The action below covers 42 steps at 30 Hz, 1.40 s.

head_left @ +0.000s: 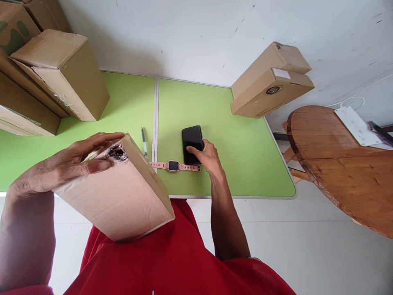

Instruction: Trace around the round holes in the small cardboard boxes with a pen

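My left hand (82, 157) grips the top end of a cardboard box (123, 200), which is tilted against my red clothing at the table's front edge. A dark, ragged hole shows in the box near my thumb. On the green table my right hand (207, 155) is closed around the right edge of a black smartphone (192, 137), with the thumb on its screen. Just below the phone lies a pink smartwatch (173, 165), its strap stretched out sideways. A pen (144, 141) lies to the left, close to the seam between the table halves.
Several cardboard boxes (82, 78) stand at the back left of the green table (245, 164). Two more boxes (270, 90) stand at the back right against the wall. A round wooden table (346, 164) on the right bears a white power strip (353, 123).
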Available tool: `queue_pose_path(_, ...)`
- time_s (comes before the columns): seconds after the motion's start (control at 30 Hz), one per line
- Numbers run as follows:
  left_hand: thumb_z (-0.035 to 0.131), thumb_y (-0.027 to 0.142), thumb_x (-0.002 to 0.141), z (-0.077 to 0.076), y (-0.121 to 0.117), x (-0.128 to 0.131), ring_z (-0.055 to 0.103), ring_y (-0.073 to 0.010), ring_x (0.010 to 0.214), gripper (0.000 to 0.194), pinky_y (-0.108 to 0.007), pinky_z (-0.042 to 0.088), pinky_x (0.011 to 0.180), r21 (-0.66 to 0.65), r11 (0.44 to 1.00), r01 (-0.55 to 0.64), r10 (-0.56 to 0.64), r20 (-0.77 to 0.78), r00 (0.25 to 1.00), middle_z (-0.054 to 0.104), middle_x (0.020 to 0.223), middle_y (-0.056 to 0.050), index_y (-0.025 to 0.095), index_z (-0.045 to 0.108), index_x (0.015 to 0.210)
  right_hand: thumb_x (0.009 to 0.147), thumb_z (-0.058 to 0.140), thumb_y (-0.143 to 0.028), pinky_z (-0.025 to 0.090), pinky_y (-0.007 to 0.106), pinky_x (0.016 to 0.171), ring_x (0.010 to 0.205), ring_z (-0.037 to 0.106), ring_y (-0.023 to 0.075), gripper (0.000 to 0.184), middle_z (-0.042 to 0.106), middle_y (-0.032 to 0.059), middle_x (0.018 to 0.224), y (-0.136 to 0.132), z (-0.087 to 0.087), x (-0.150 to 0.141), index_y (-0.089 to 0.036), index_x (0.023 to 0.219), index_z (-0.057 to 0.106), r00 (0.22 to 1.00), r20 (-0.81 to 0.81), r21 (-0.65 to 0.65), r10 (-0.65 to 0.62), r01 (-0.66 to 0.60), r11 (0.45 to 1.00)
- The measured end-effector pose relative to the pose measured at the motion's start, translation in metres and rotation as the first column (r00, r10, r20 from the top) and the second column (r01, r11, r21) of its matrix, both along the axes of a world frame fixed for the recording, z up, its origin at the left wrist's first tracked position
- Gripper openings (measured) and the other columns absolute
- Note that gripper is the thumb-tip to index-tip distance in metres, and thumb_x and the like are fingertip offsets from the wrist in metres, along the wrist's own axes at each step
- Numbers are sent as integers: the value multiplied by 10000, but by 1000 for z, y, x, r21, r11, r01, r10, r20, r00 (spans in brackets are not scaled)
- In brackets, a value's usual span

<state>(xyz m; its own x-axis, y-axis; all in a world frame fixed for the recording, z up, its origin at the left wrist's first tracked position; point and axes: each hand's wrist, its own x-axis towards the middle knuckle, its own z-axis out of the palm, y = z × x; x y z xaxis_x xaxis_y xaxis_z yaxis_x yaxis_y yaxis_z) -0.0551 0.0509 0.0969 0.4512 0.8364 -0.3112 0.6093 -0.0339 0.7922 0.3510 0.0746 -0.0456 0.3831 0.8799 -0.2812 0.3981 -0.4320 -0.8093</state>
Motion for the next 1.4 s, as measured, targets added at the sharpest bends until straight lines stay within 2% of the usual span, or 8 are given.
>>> queue_pose_path(0.23, 761, 697, 991, -3, 1, 1, 521, -423, 1678, 782, -473, 520, 1336, 0, 1000, -14, 14, 12, 1000, 595, 1787, -27, 399, 614, 1698, 801, 792, -479, 736, 475, 933, 1050, 835, 288, 332, 855, 77, 1000, -25, 17, 6, -243, 1019, 709, 803, -592, 124, -72, 179, 976)
queue_pose_path(0.43, 739, 721, 989, 5, 5, 12, 600, -423, 1611, 795, -489, 541, 1316, -18, 1000, -15, 15, -12, 1000, 649, 1737, -58, 353, 628, 1686, 892, 715, -179, 613, 172, 579, 1151, 851, 212, 136, 890, 73, 1139, -45, 46, -11, -245, 1011, 712, 326, -943, 169, 71, 281, 945)
queue_pose_path(0.63, 747, 683, 988, 3, 3, 12, 598, -405, 1619, 724, -437, 595, 1262, 33, 999, -12, 13, -9, 1000, 665, 1722, -22, 385, 669, 1643, 810, 843, -203, 602, 244, 494, 742, 813, 196, 150, 860, -3, 882, -52, 49, -32, -255, 842, 706, 403, -910, 228, 100, 285, 931)
queue_pose_path(0.77, 743, 706, 969, 0, 3, 11, 640, -395, 1579, 784, -438, 575, 1282, 10, 999, -38, 38, -18, 999, 684, 1702, -38, 358, 650, 1665, 749, 865, -182, 770, 397, 800, 1037, 884, 293, 329, 915, 80, 1094, -58, 62, -37, -206, 1075, 827, 397, -906, 248, 147, 216, 944)
queue_pose_path(0.93, 733, 712, 976, 5, 6, 15, 627, -395, 1588, 818, -447, 544, 1303, -3, 1000, -3, 3, -17, 1000, 652, 1733, -76, 297, 634, 1675, 839, 741, -167, 719, 636, 1069, 1236, 851, 345, 387, 895, 67, 1293, -66, 81, -49, -230, 1212, 823, 351, -906, 290, 235, 113, 950)
queue_pose_path(1.07, 734, 716, 984, 7, 10, 19, 619, -406, 1595, 819, -481, 517, 1330, -25, 999, 19, -20, -28, 999, 632, 1749, -93, 299, 628, 1681, 881, 706, -155, 681, 660, 1127, 1163, 869, 306, 363, 894, 66, 1262, -74, 89, -58, -242, 1217, 813, 282, -929, 268, 240, 65, 961)
queue_pose_path(1.27, 747, 635, 1009, 3, 14, 21, 631, -385, 1593, 707, -430, 561, 1287, -46, 998, 36, -36, 16, 999, 679, 1703, -72, 356, 661, 1653, 858, 727, -173, 744, 566, 965, 1028, 867, 273, 353, 889, 74, 1194, -88, 100, -67, -228, 1194, 818, 123, -947, 293, 297, -53, 955)
queue_pose_path(1.4, 752, 688, 996, 6, 17, 23, 646, -380, 1570, 725, -416, 552, 1290, -24, 998, 60, -61, -9, 998, 684, 1694, -57, 360, 671, 1637, 823, 741, -244, 720, 627, 990, 995, 838, 295, 414, 864, 108, 1187, -98, 108, -73, -189, 1224, 827, 10, -961, 272, 276, -151, 950)
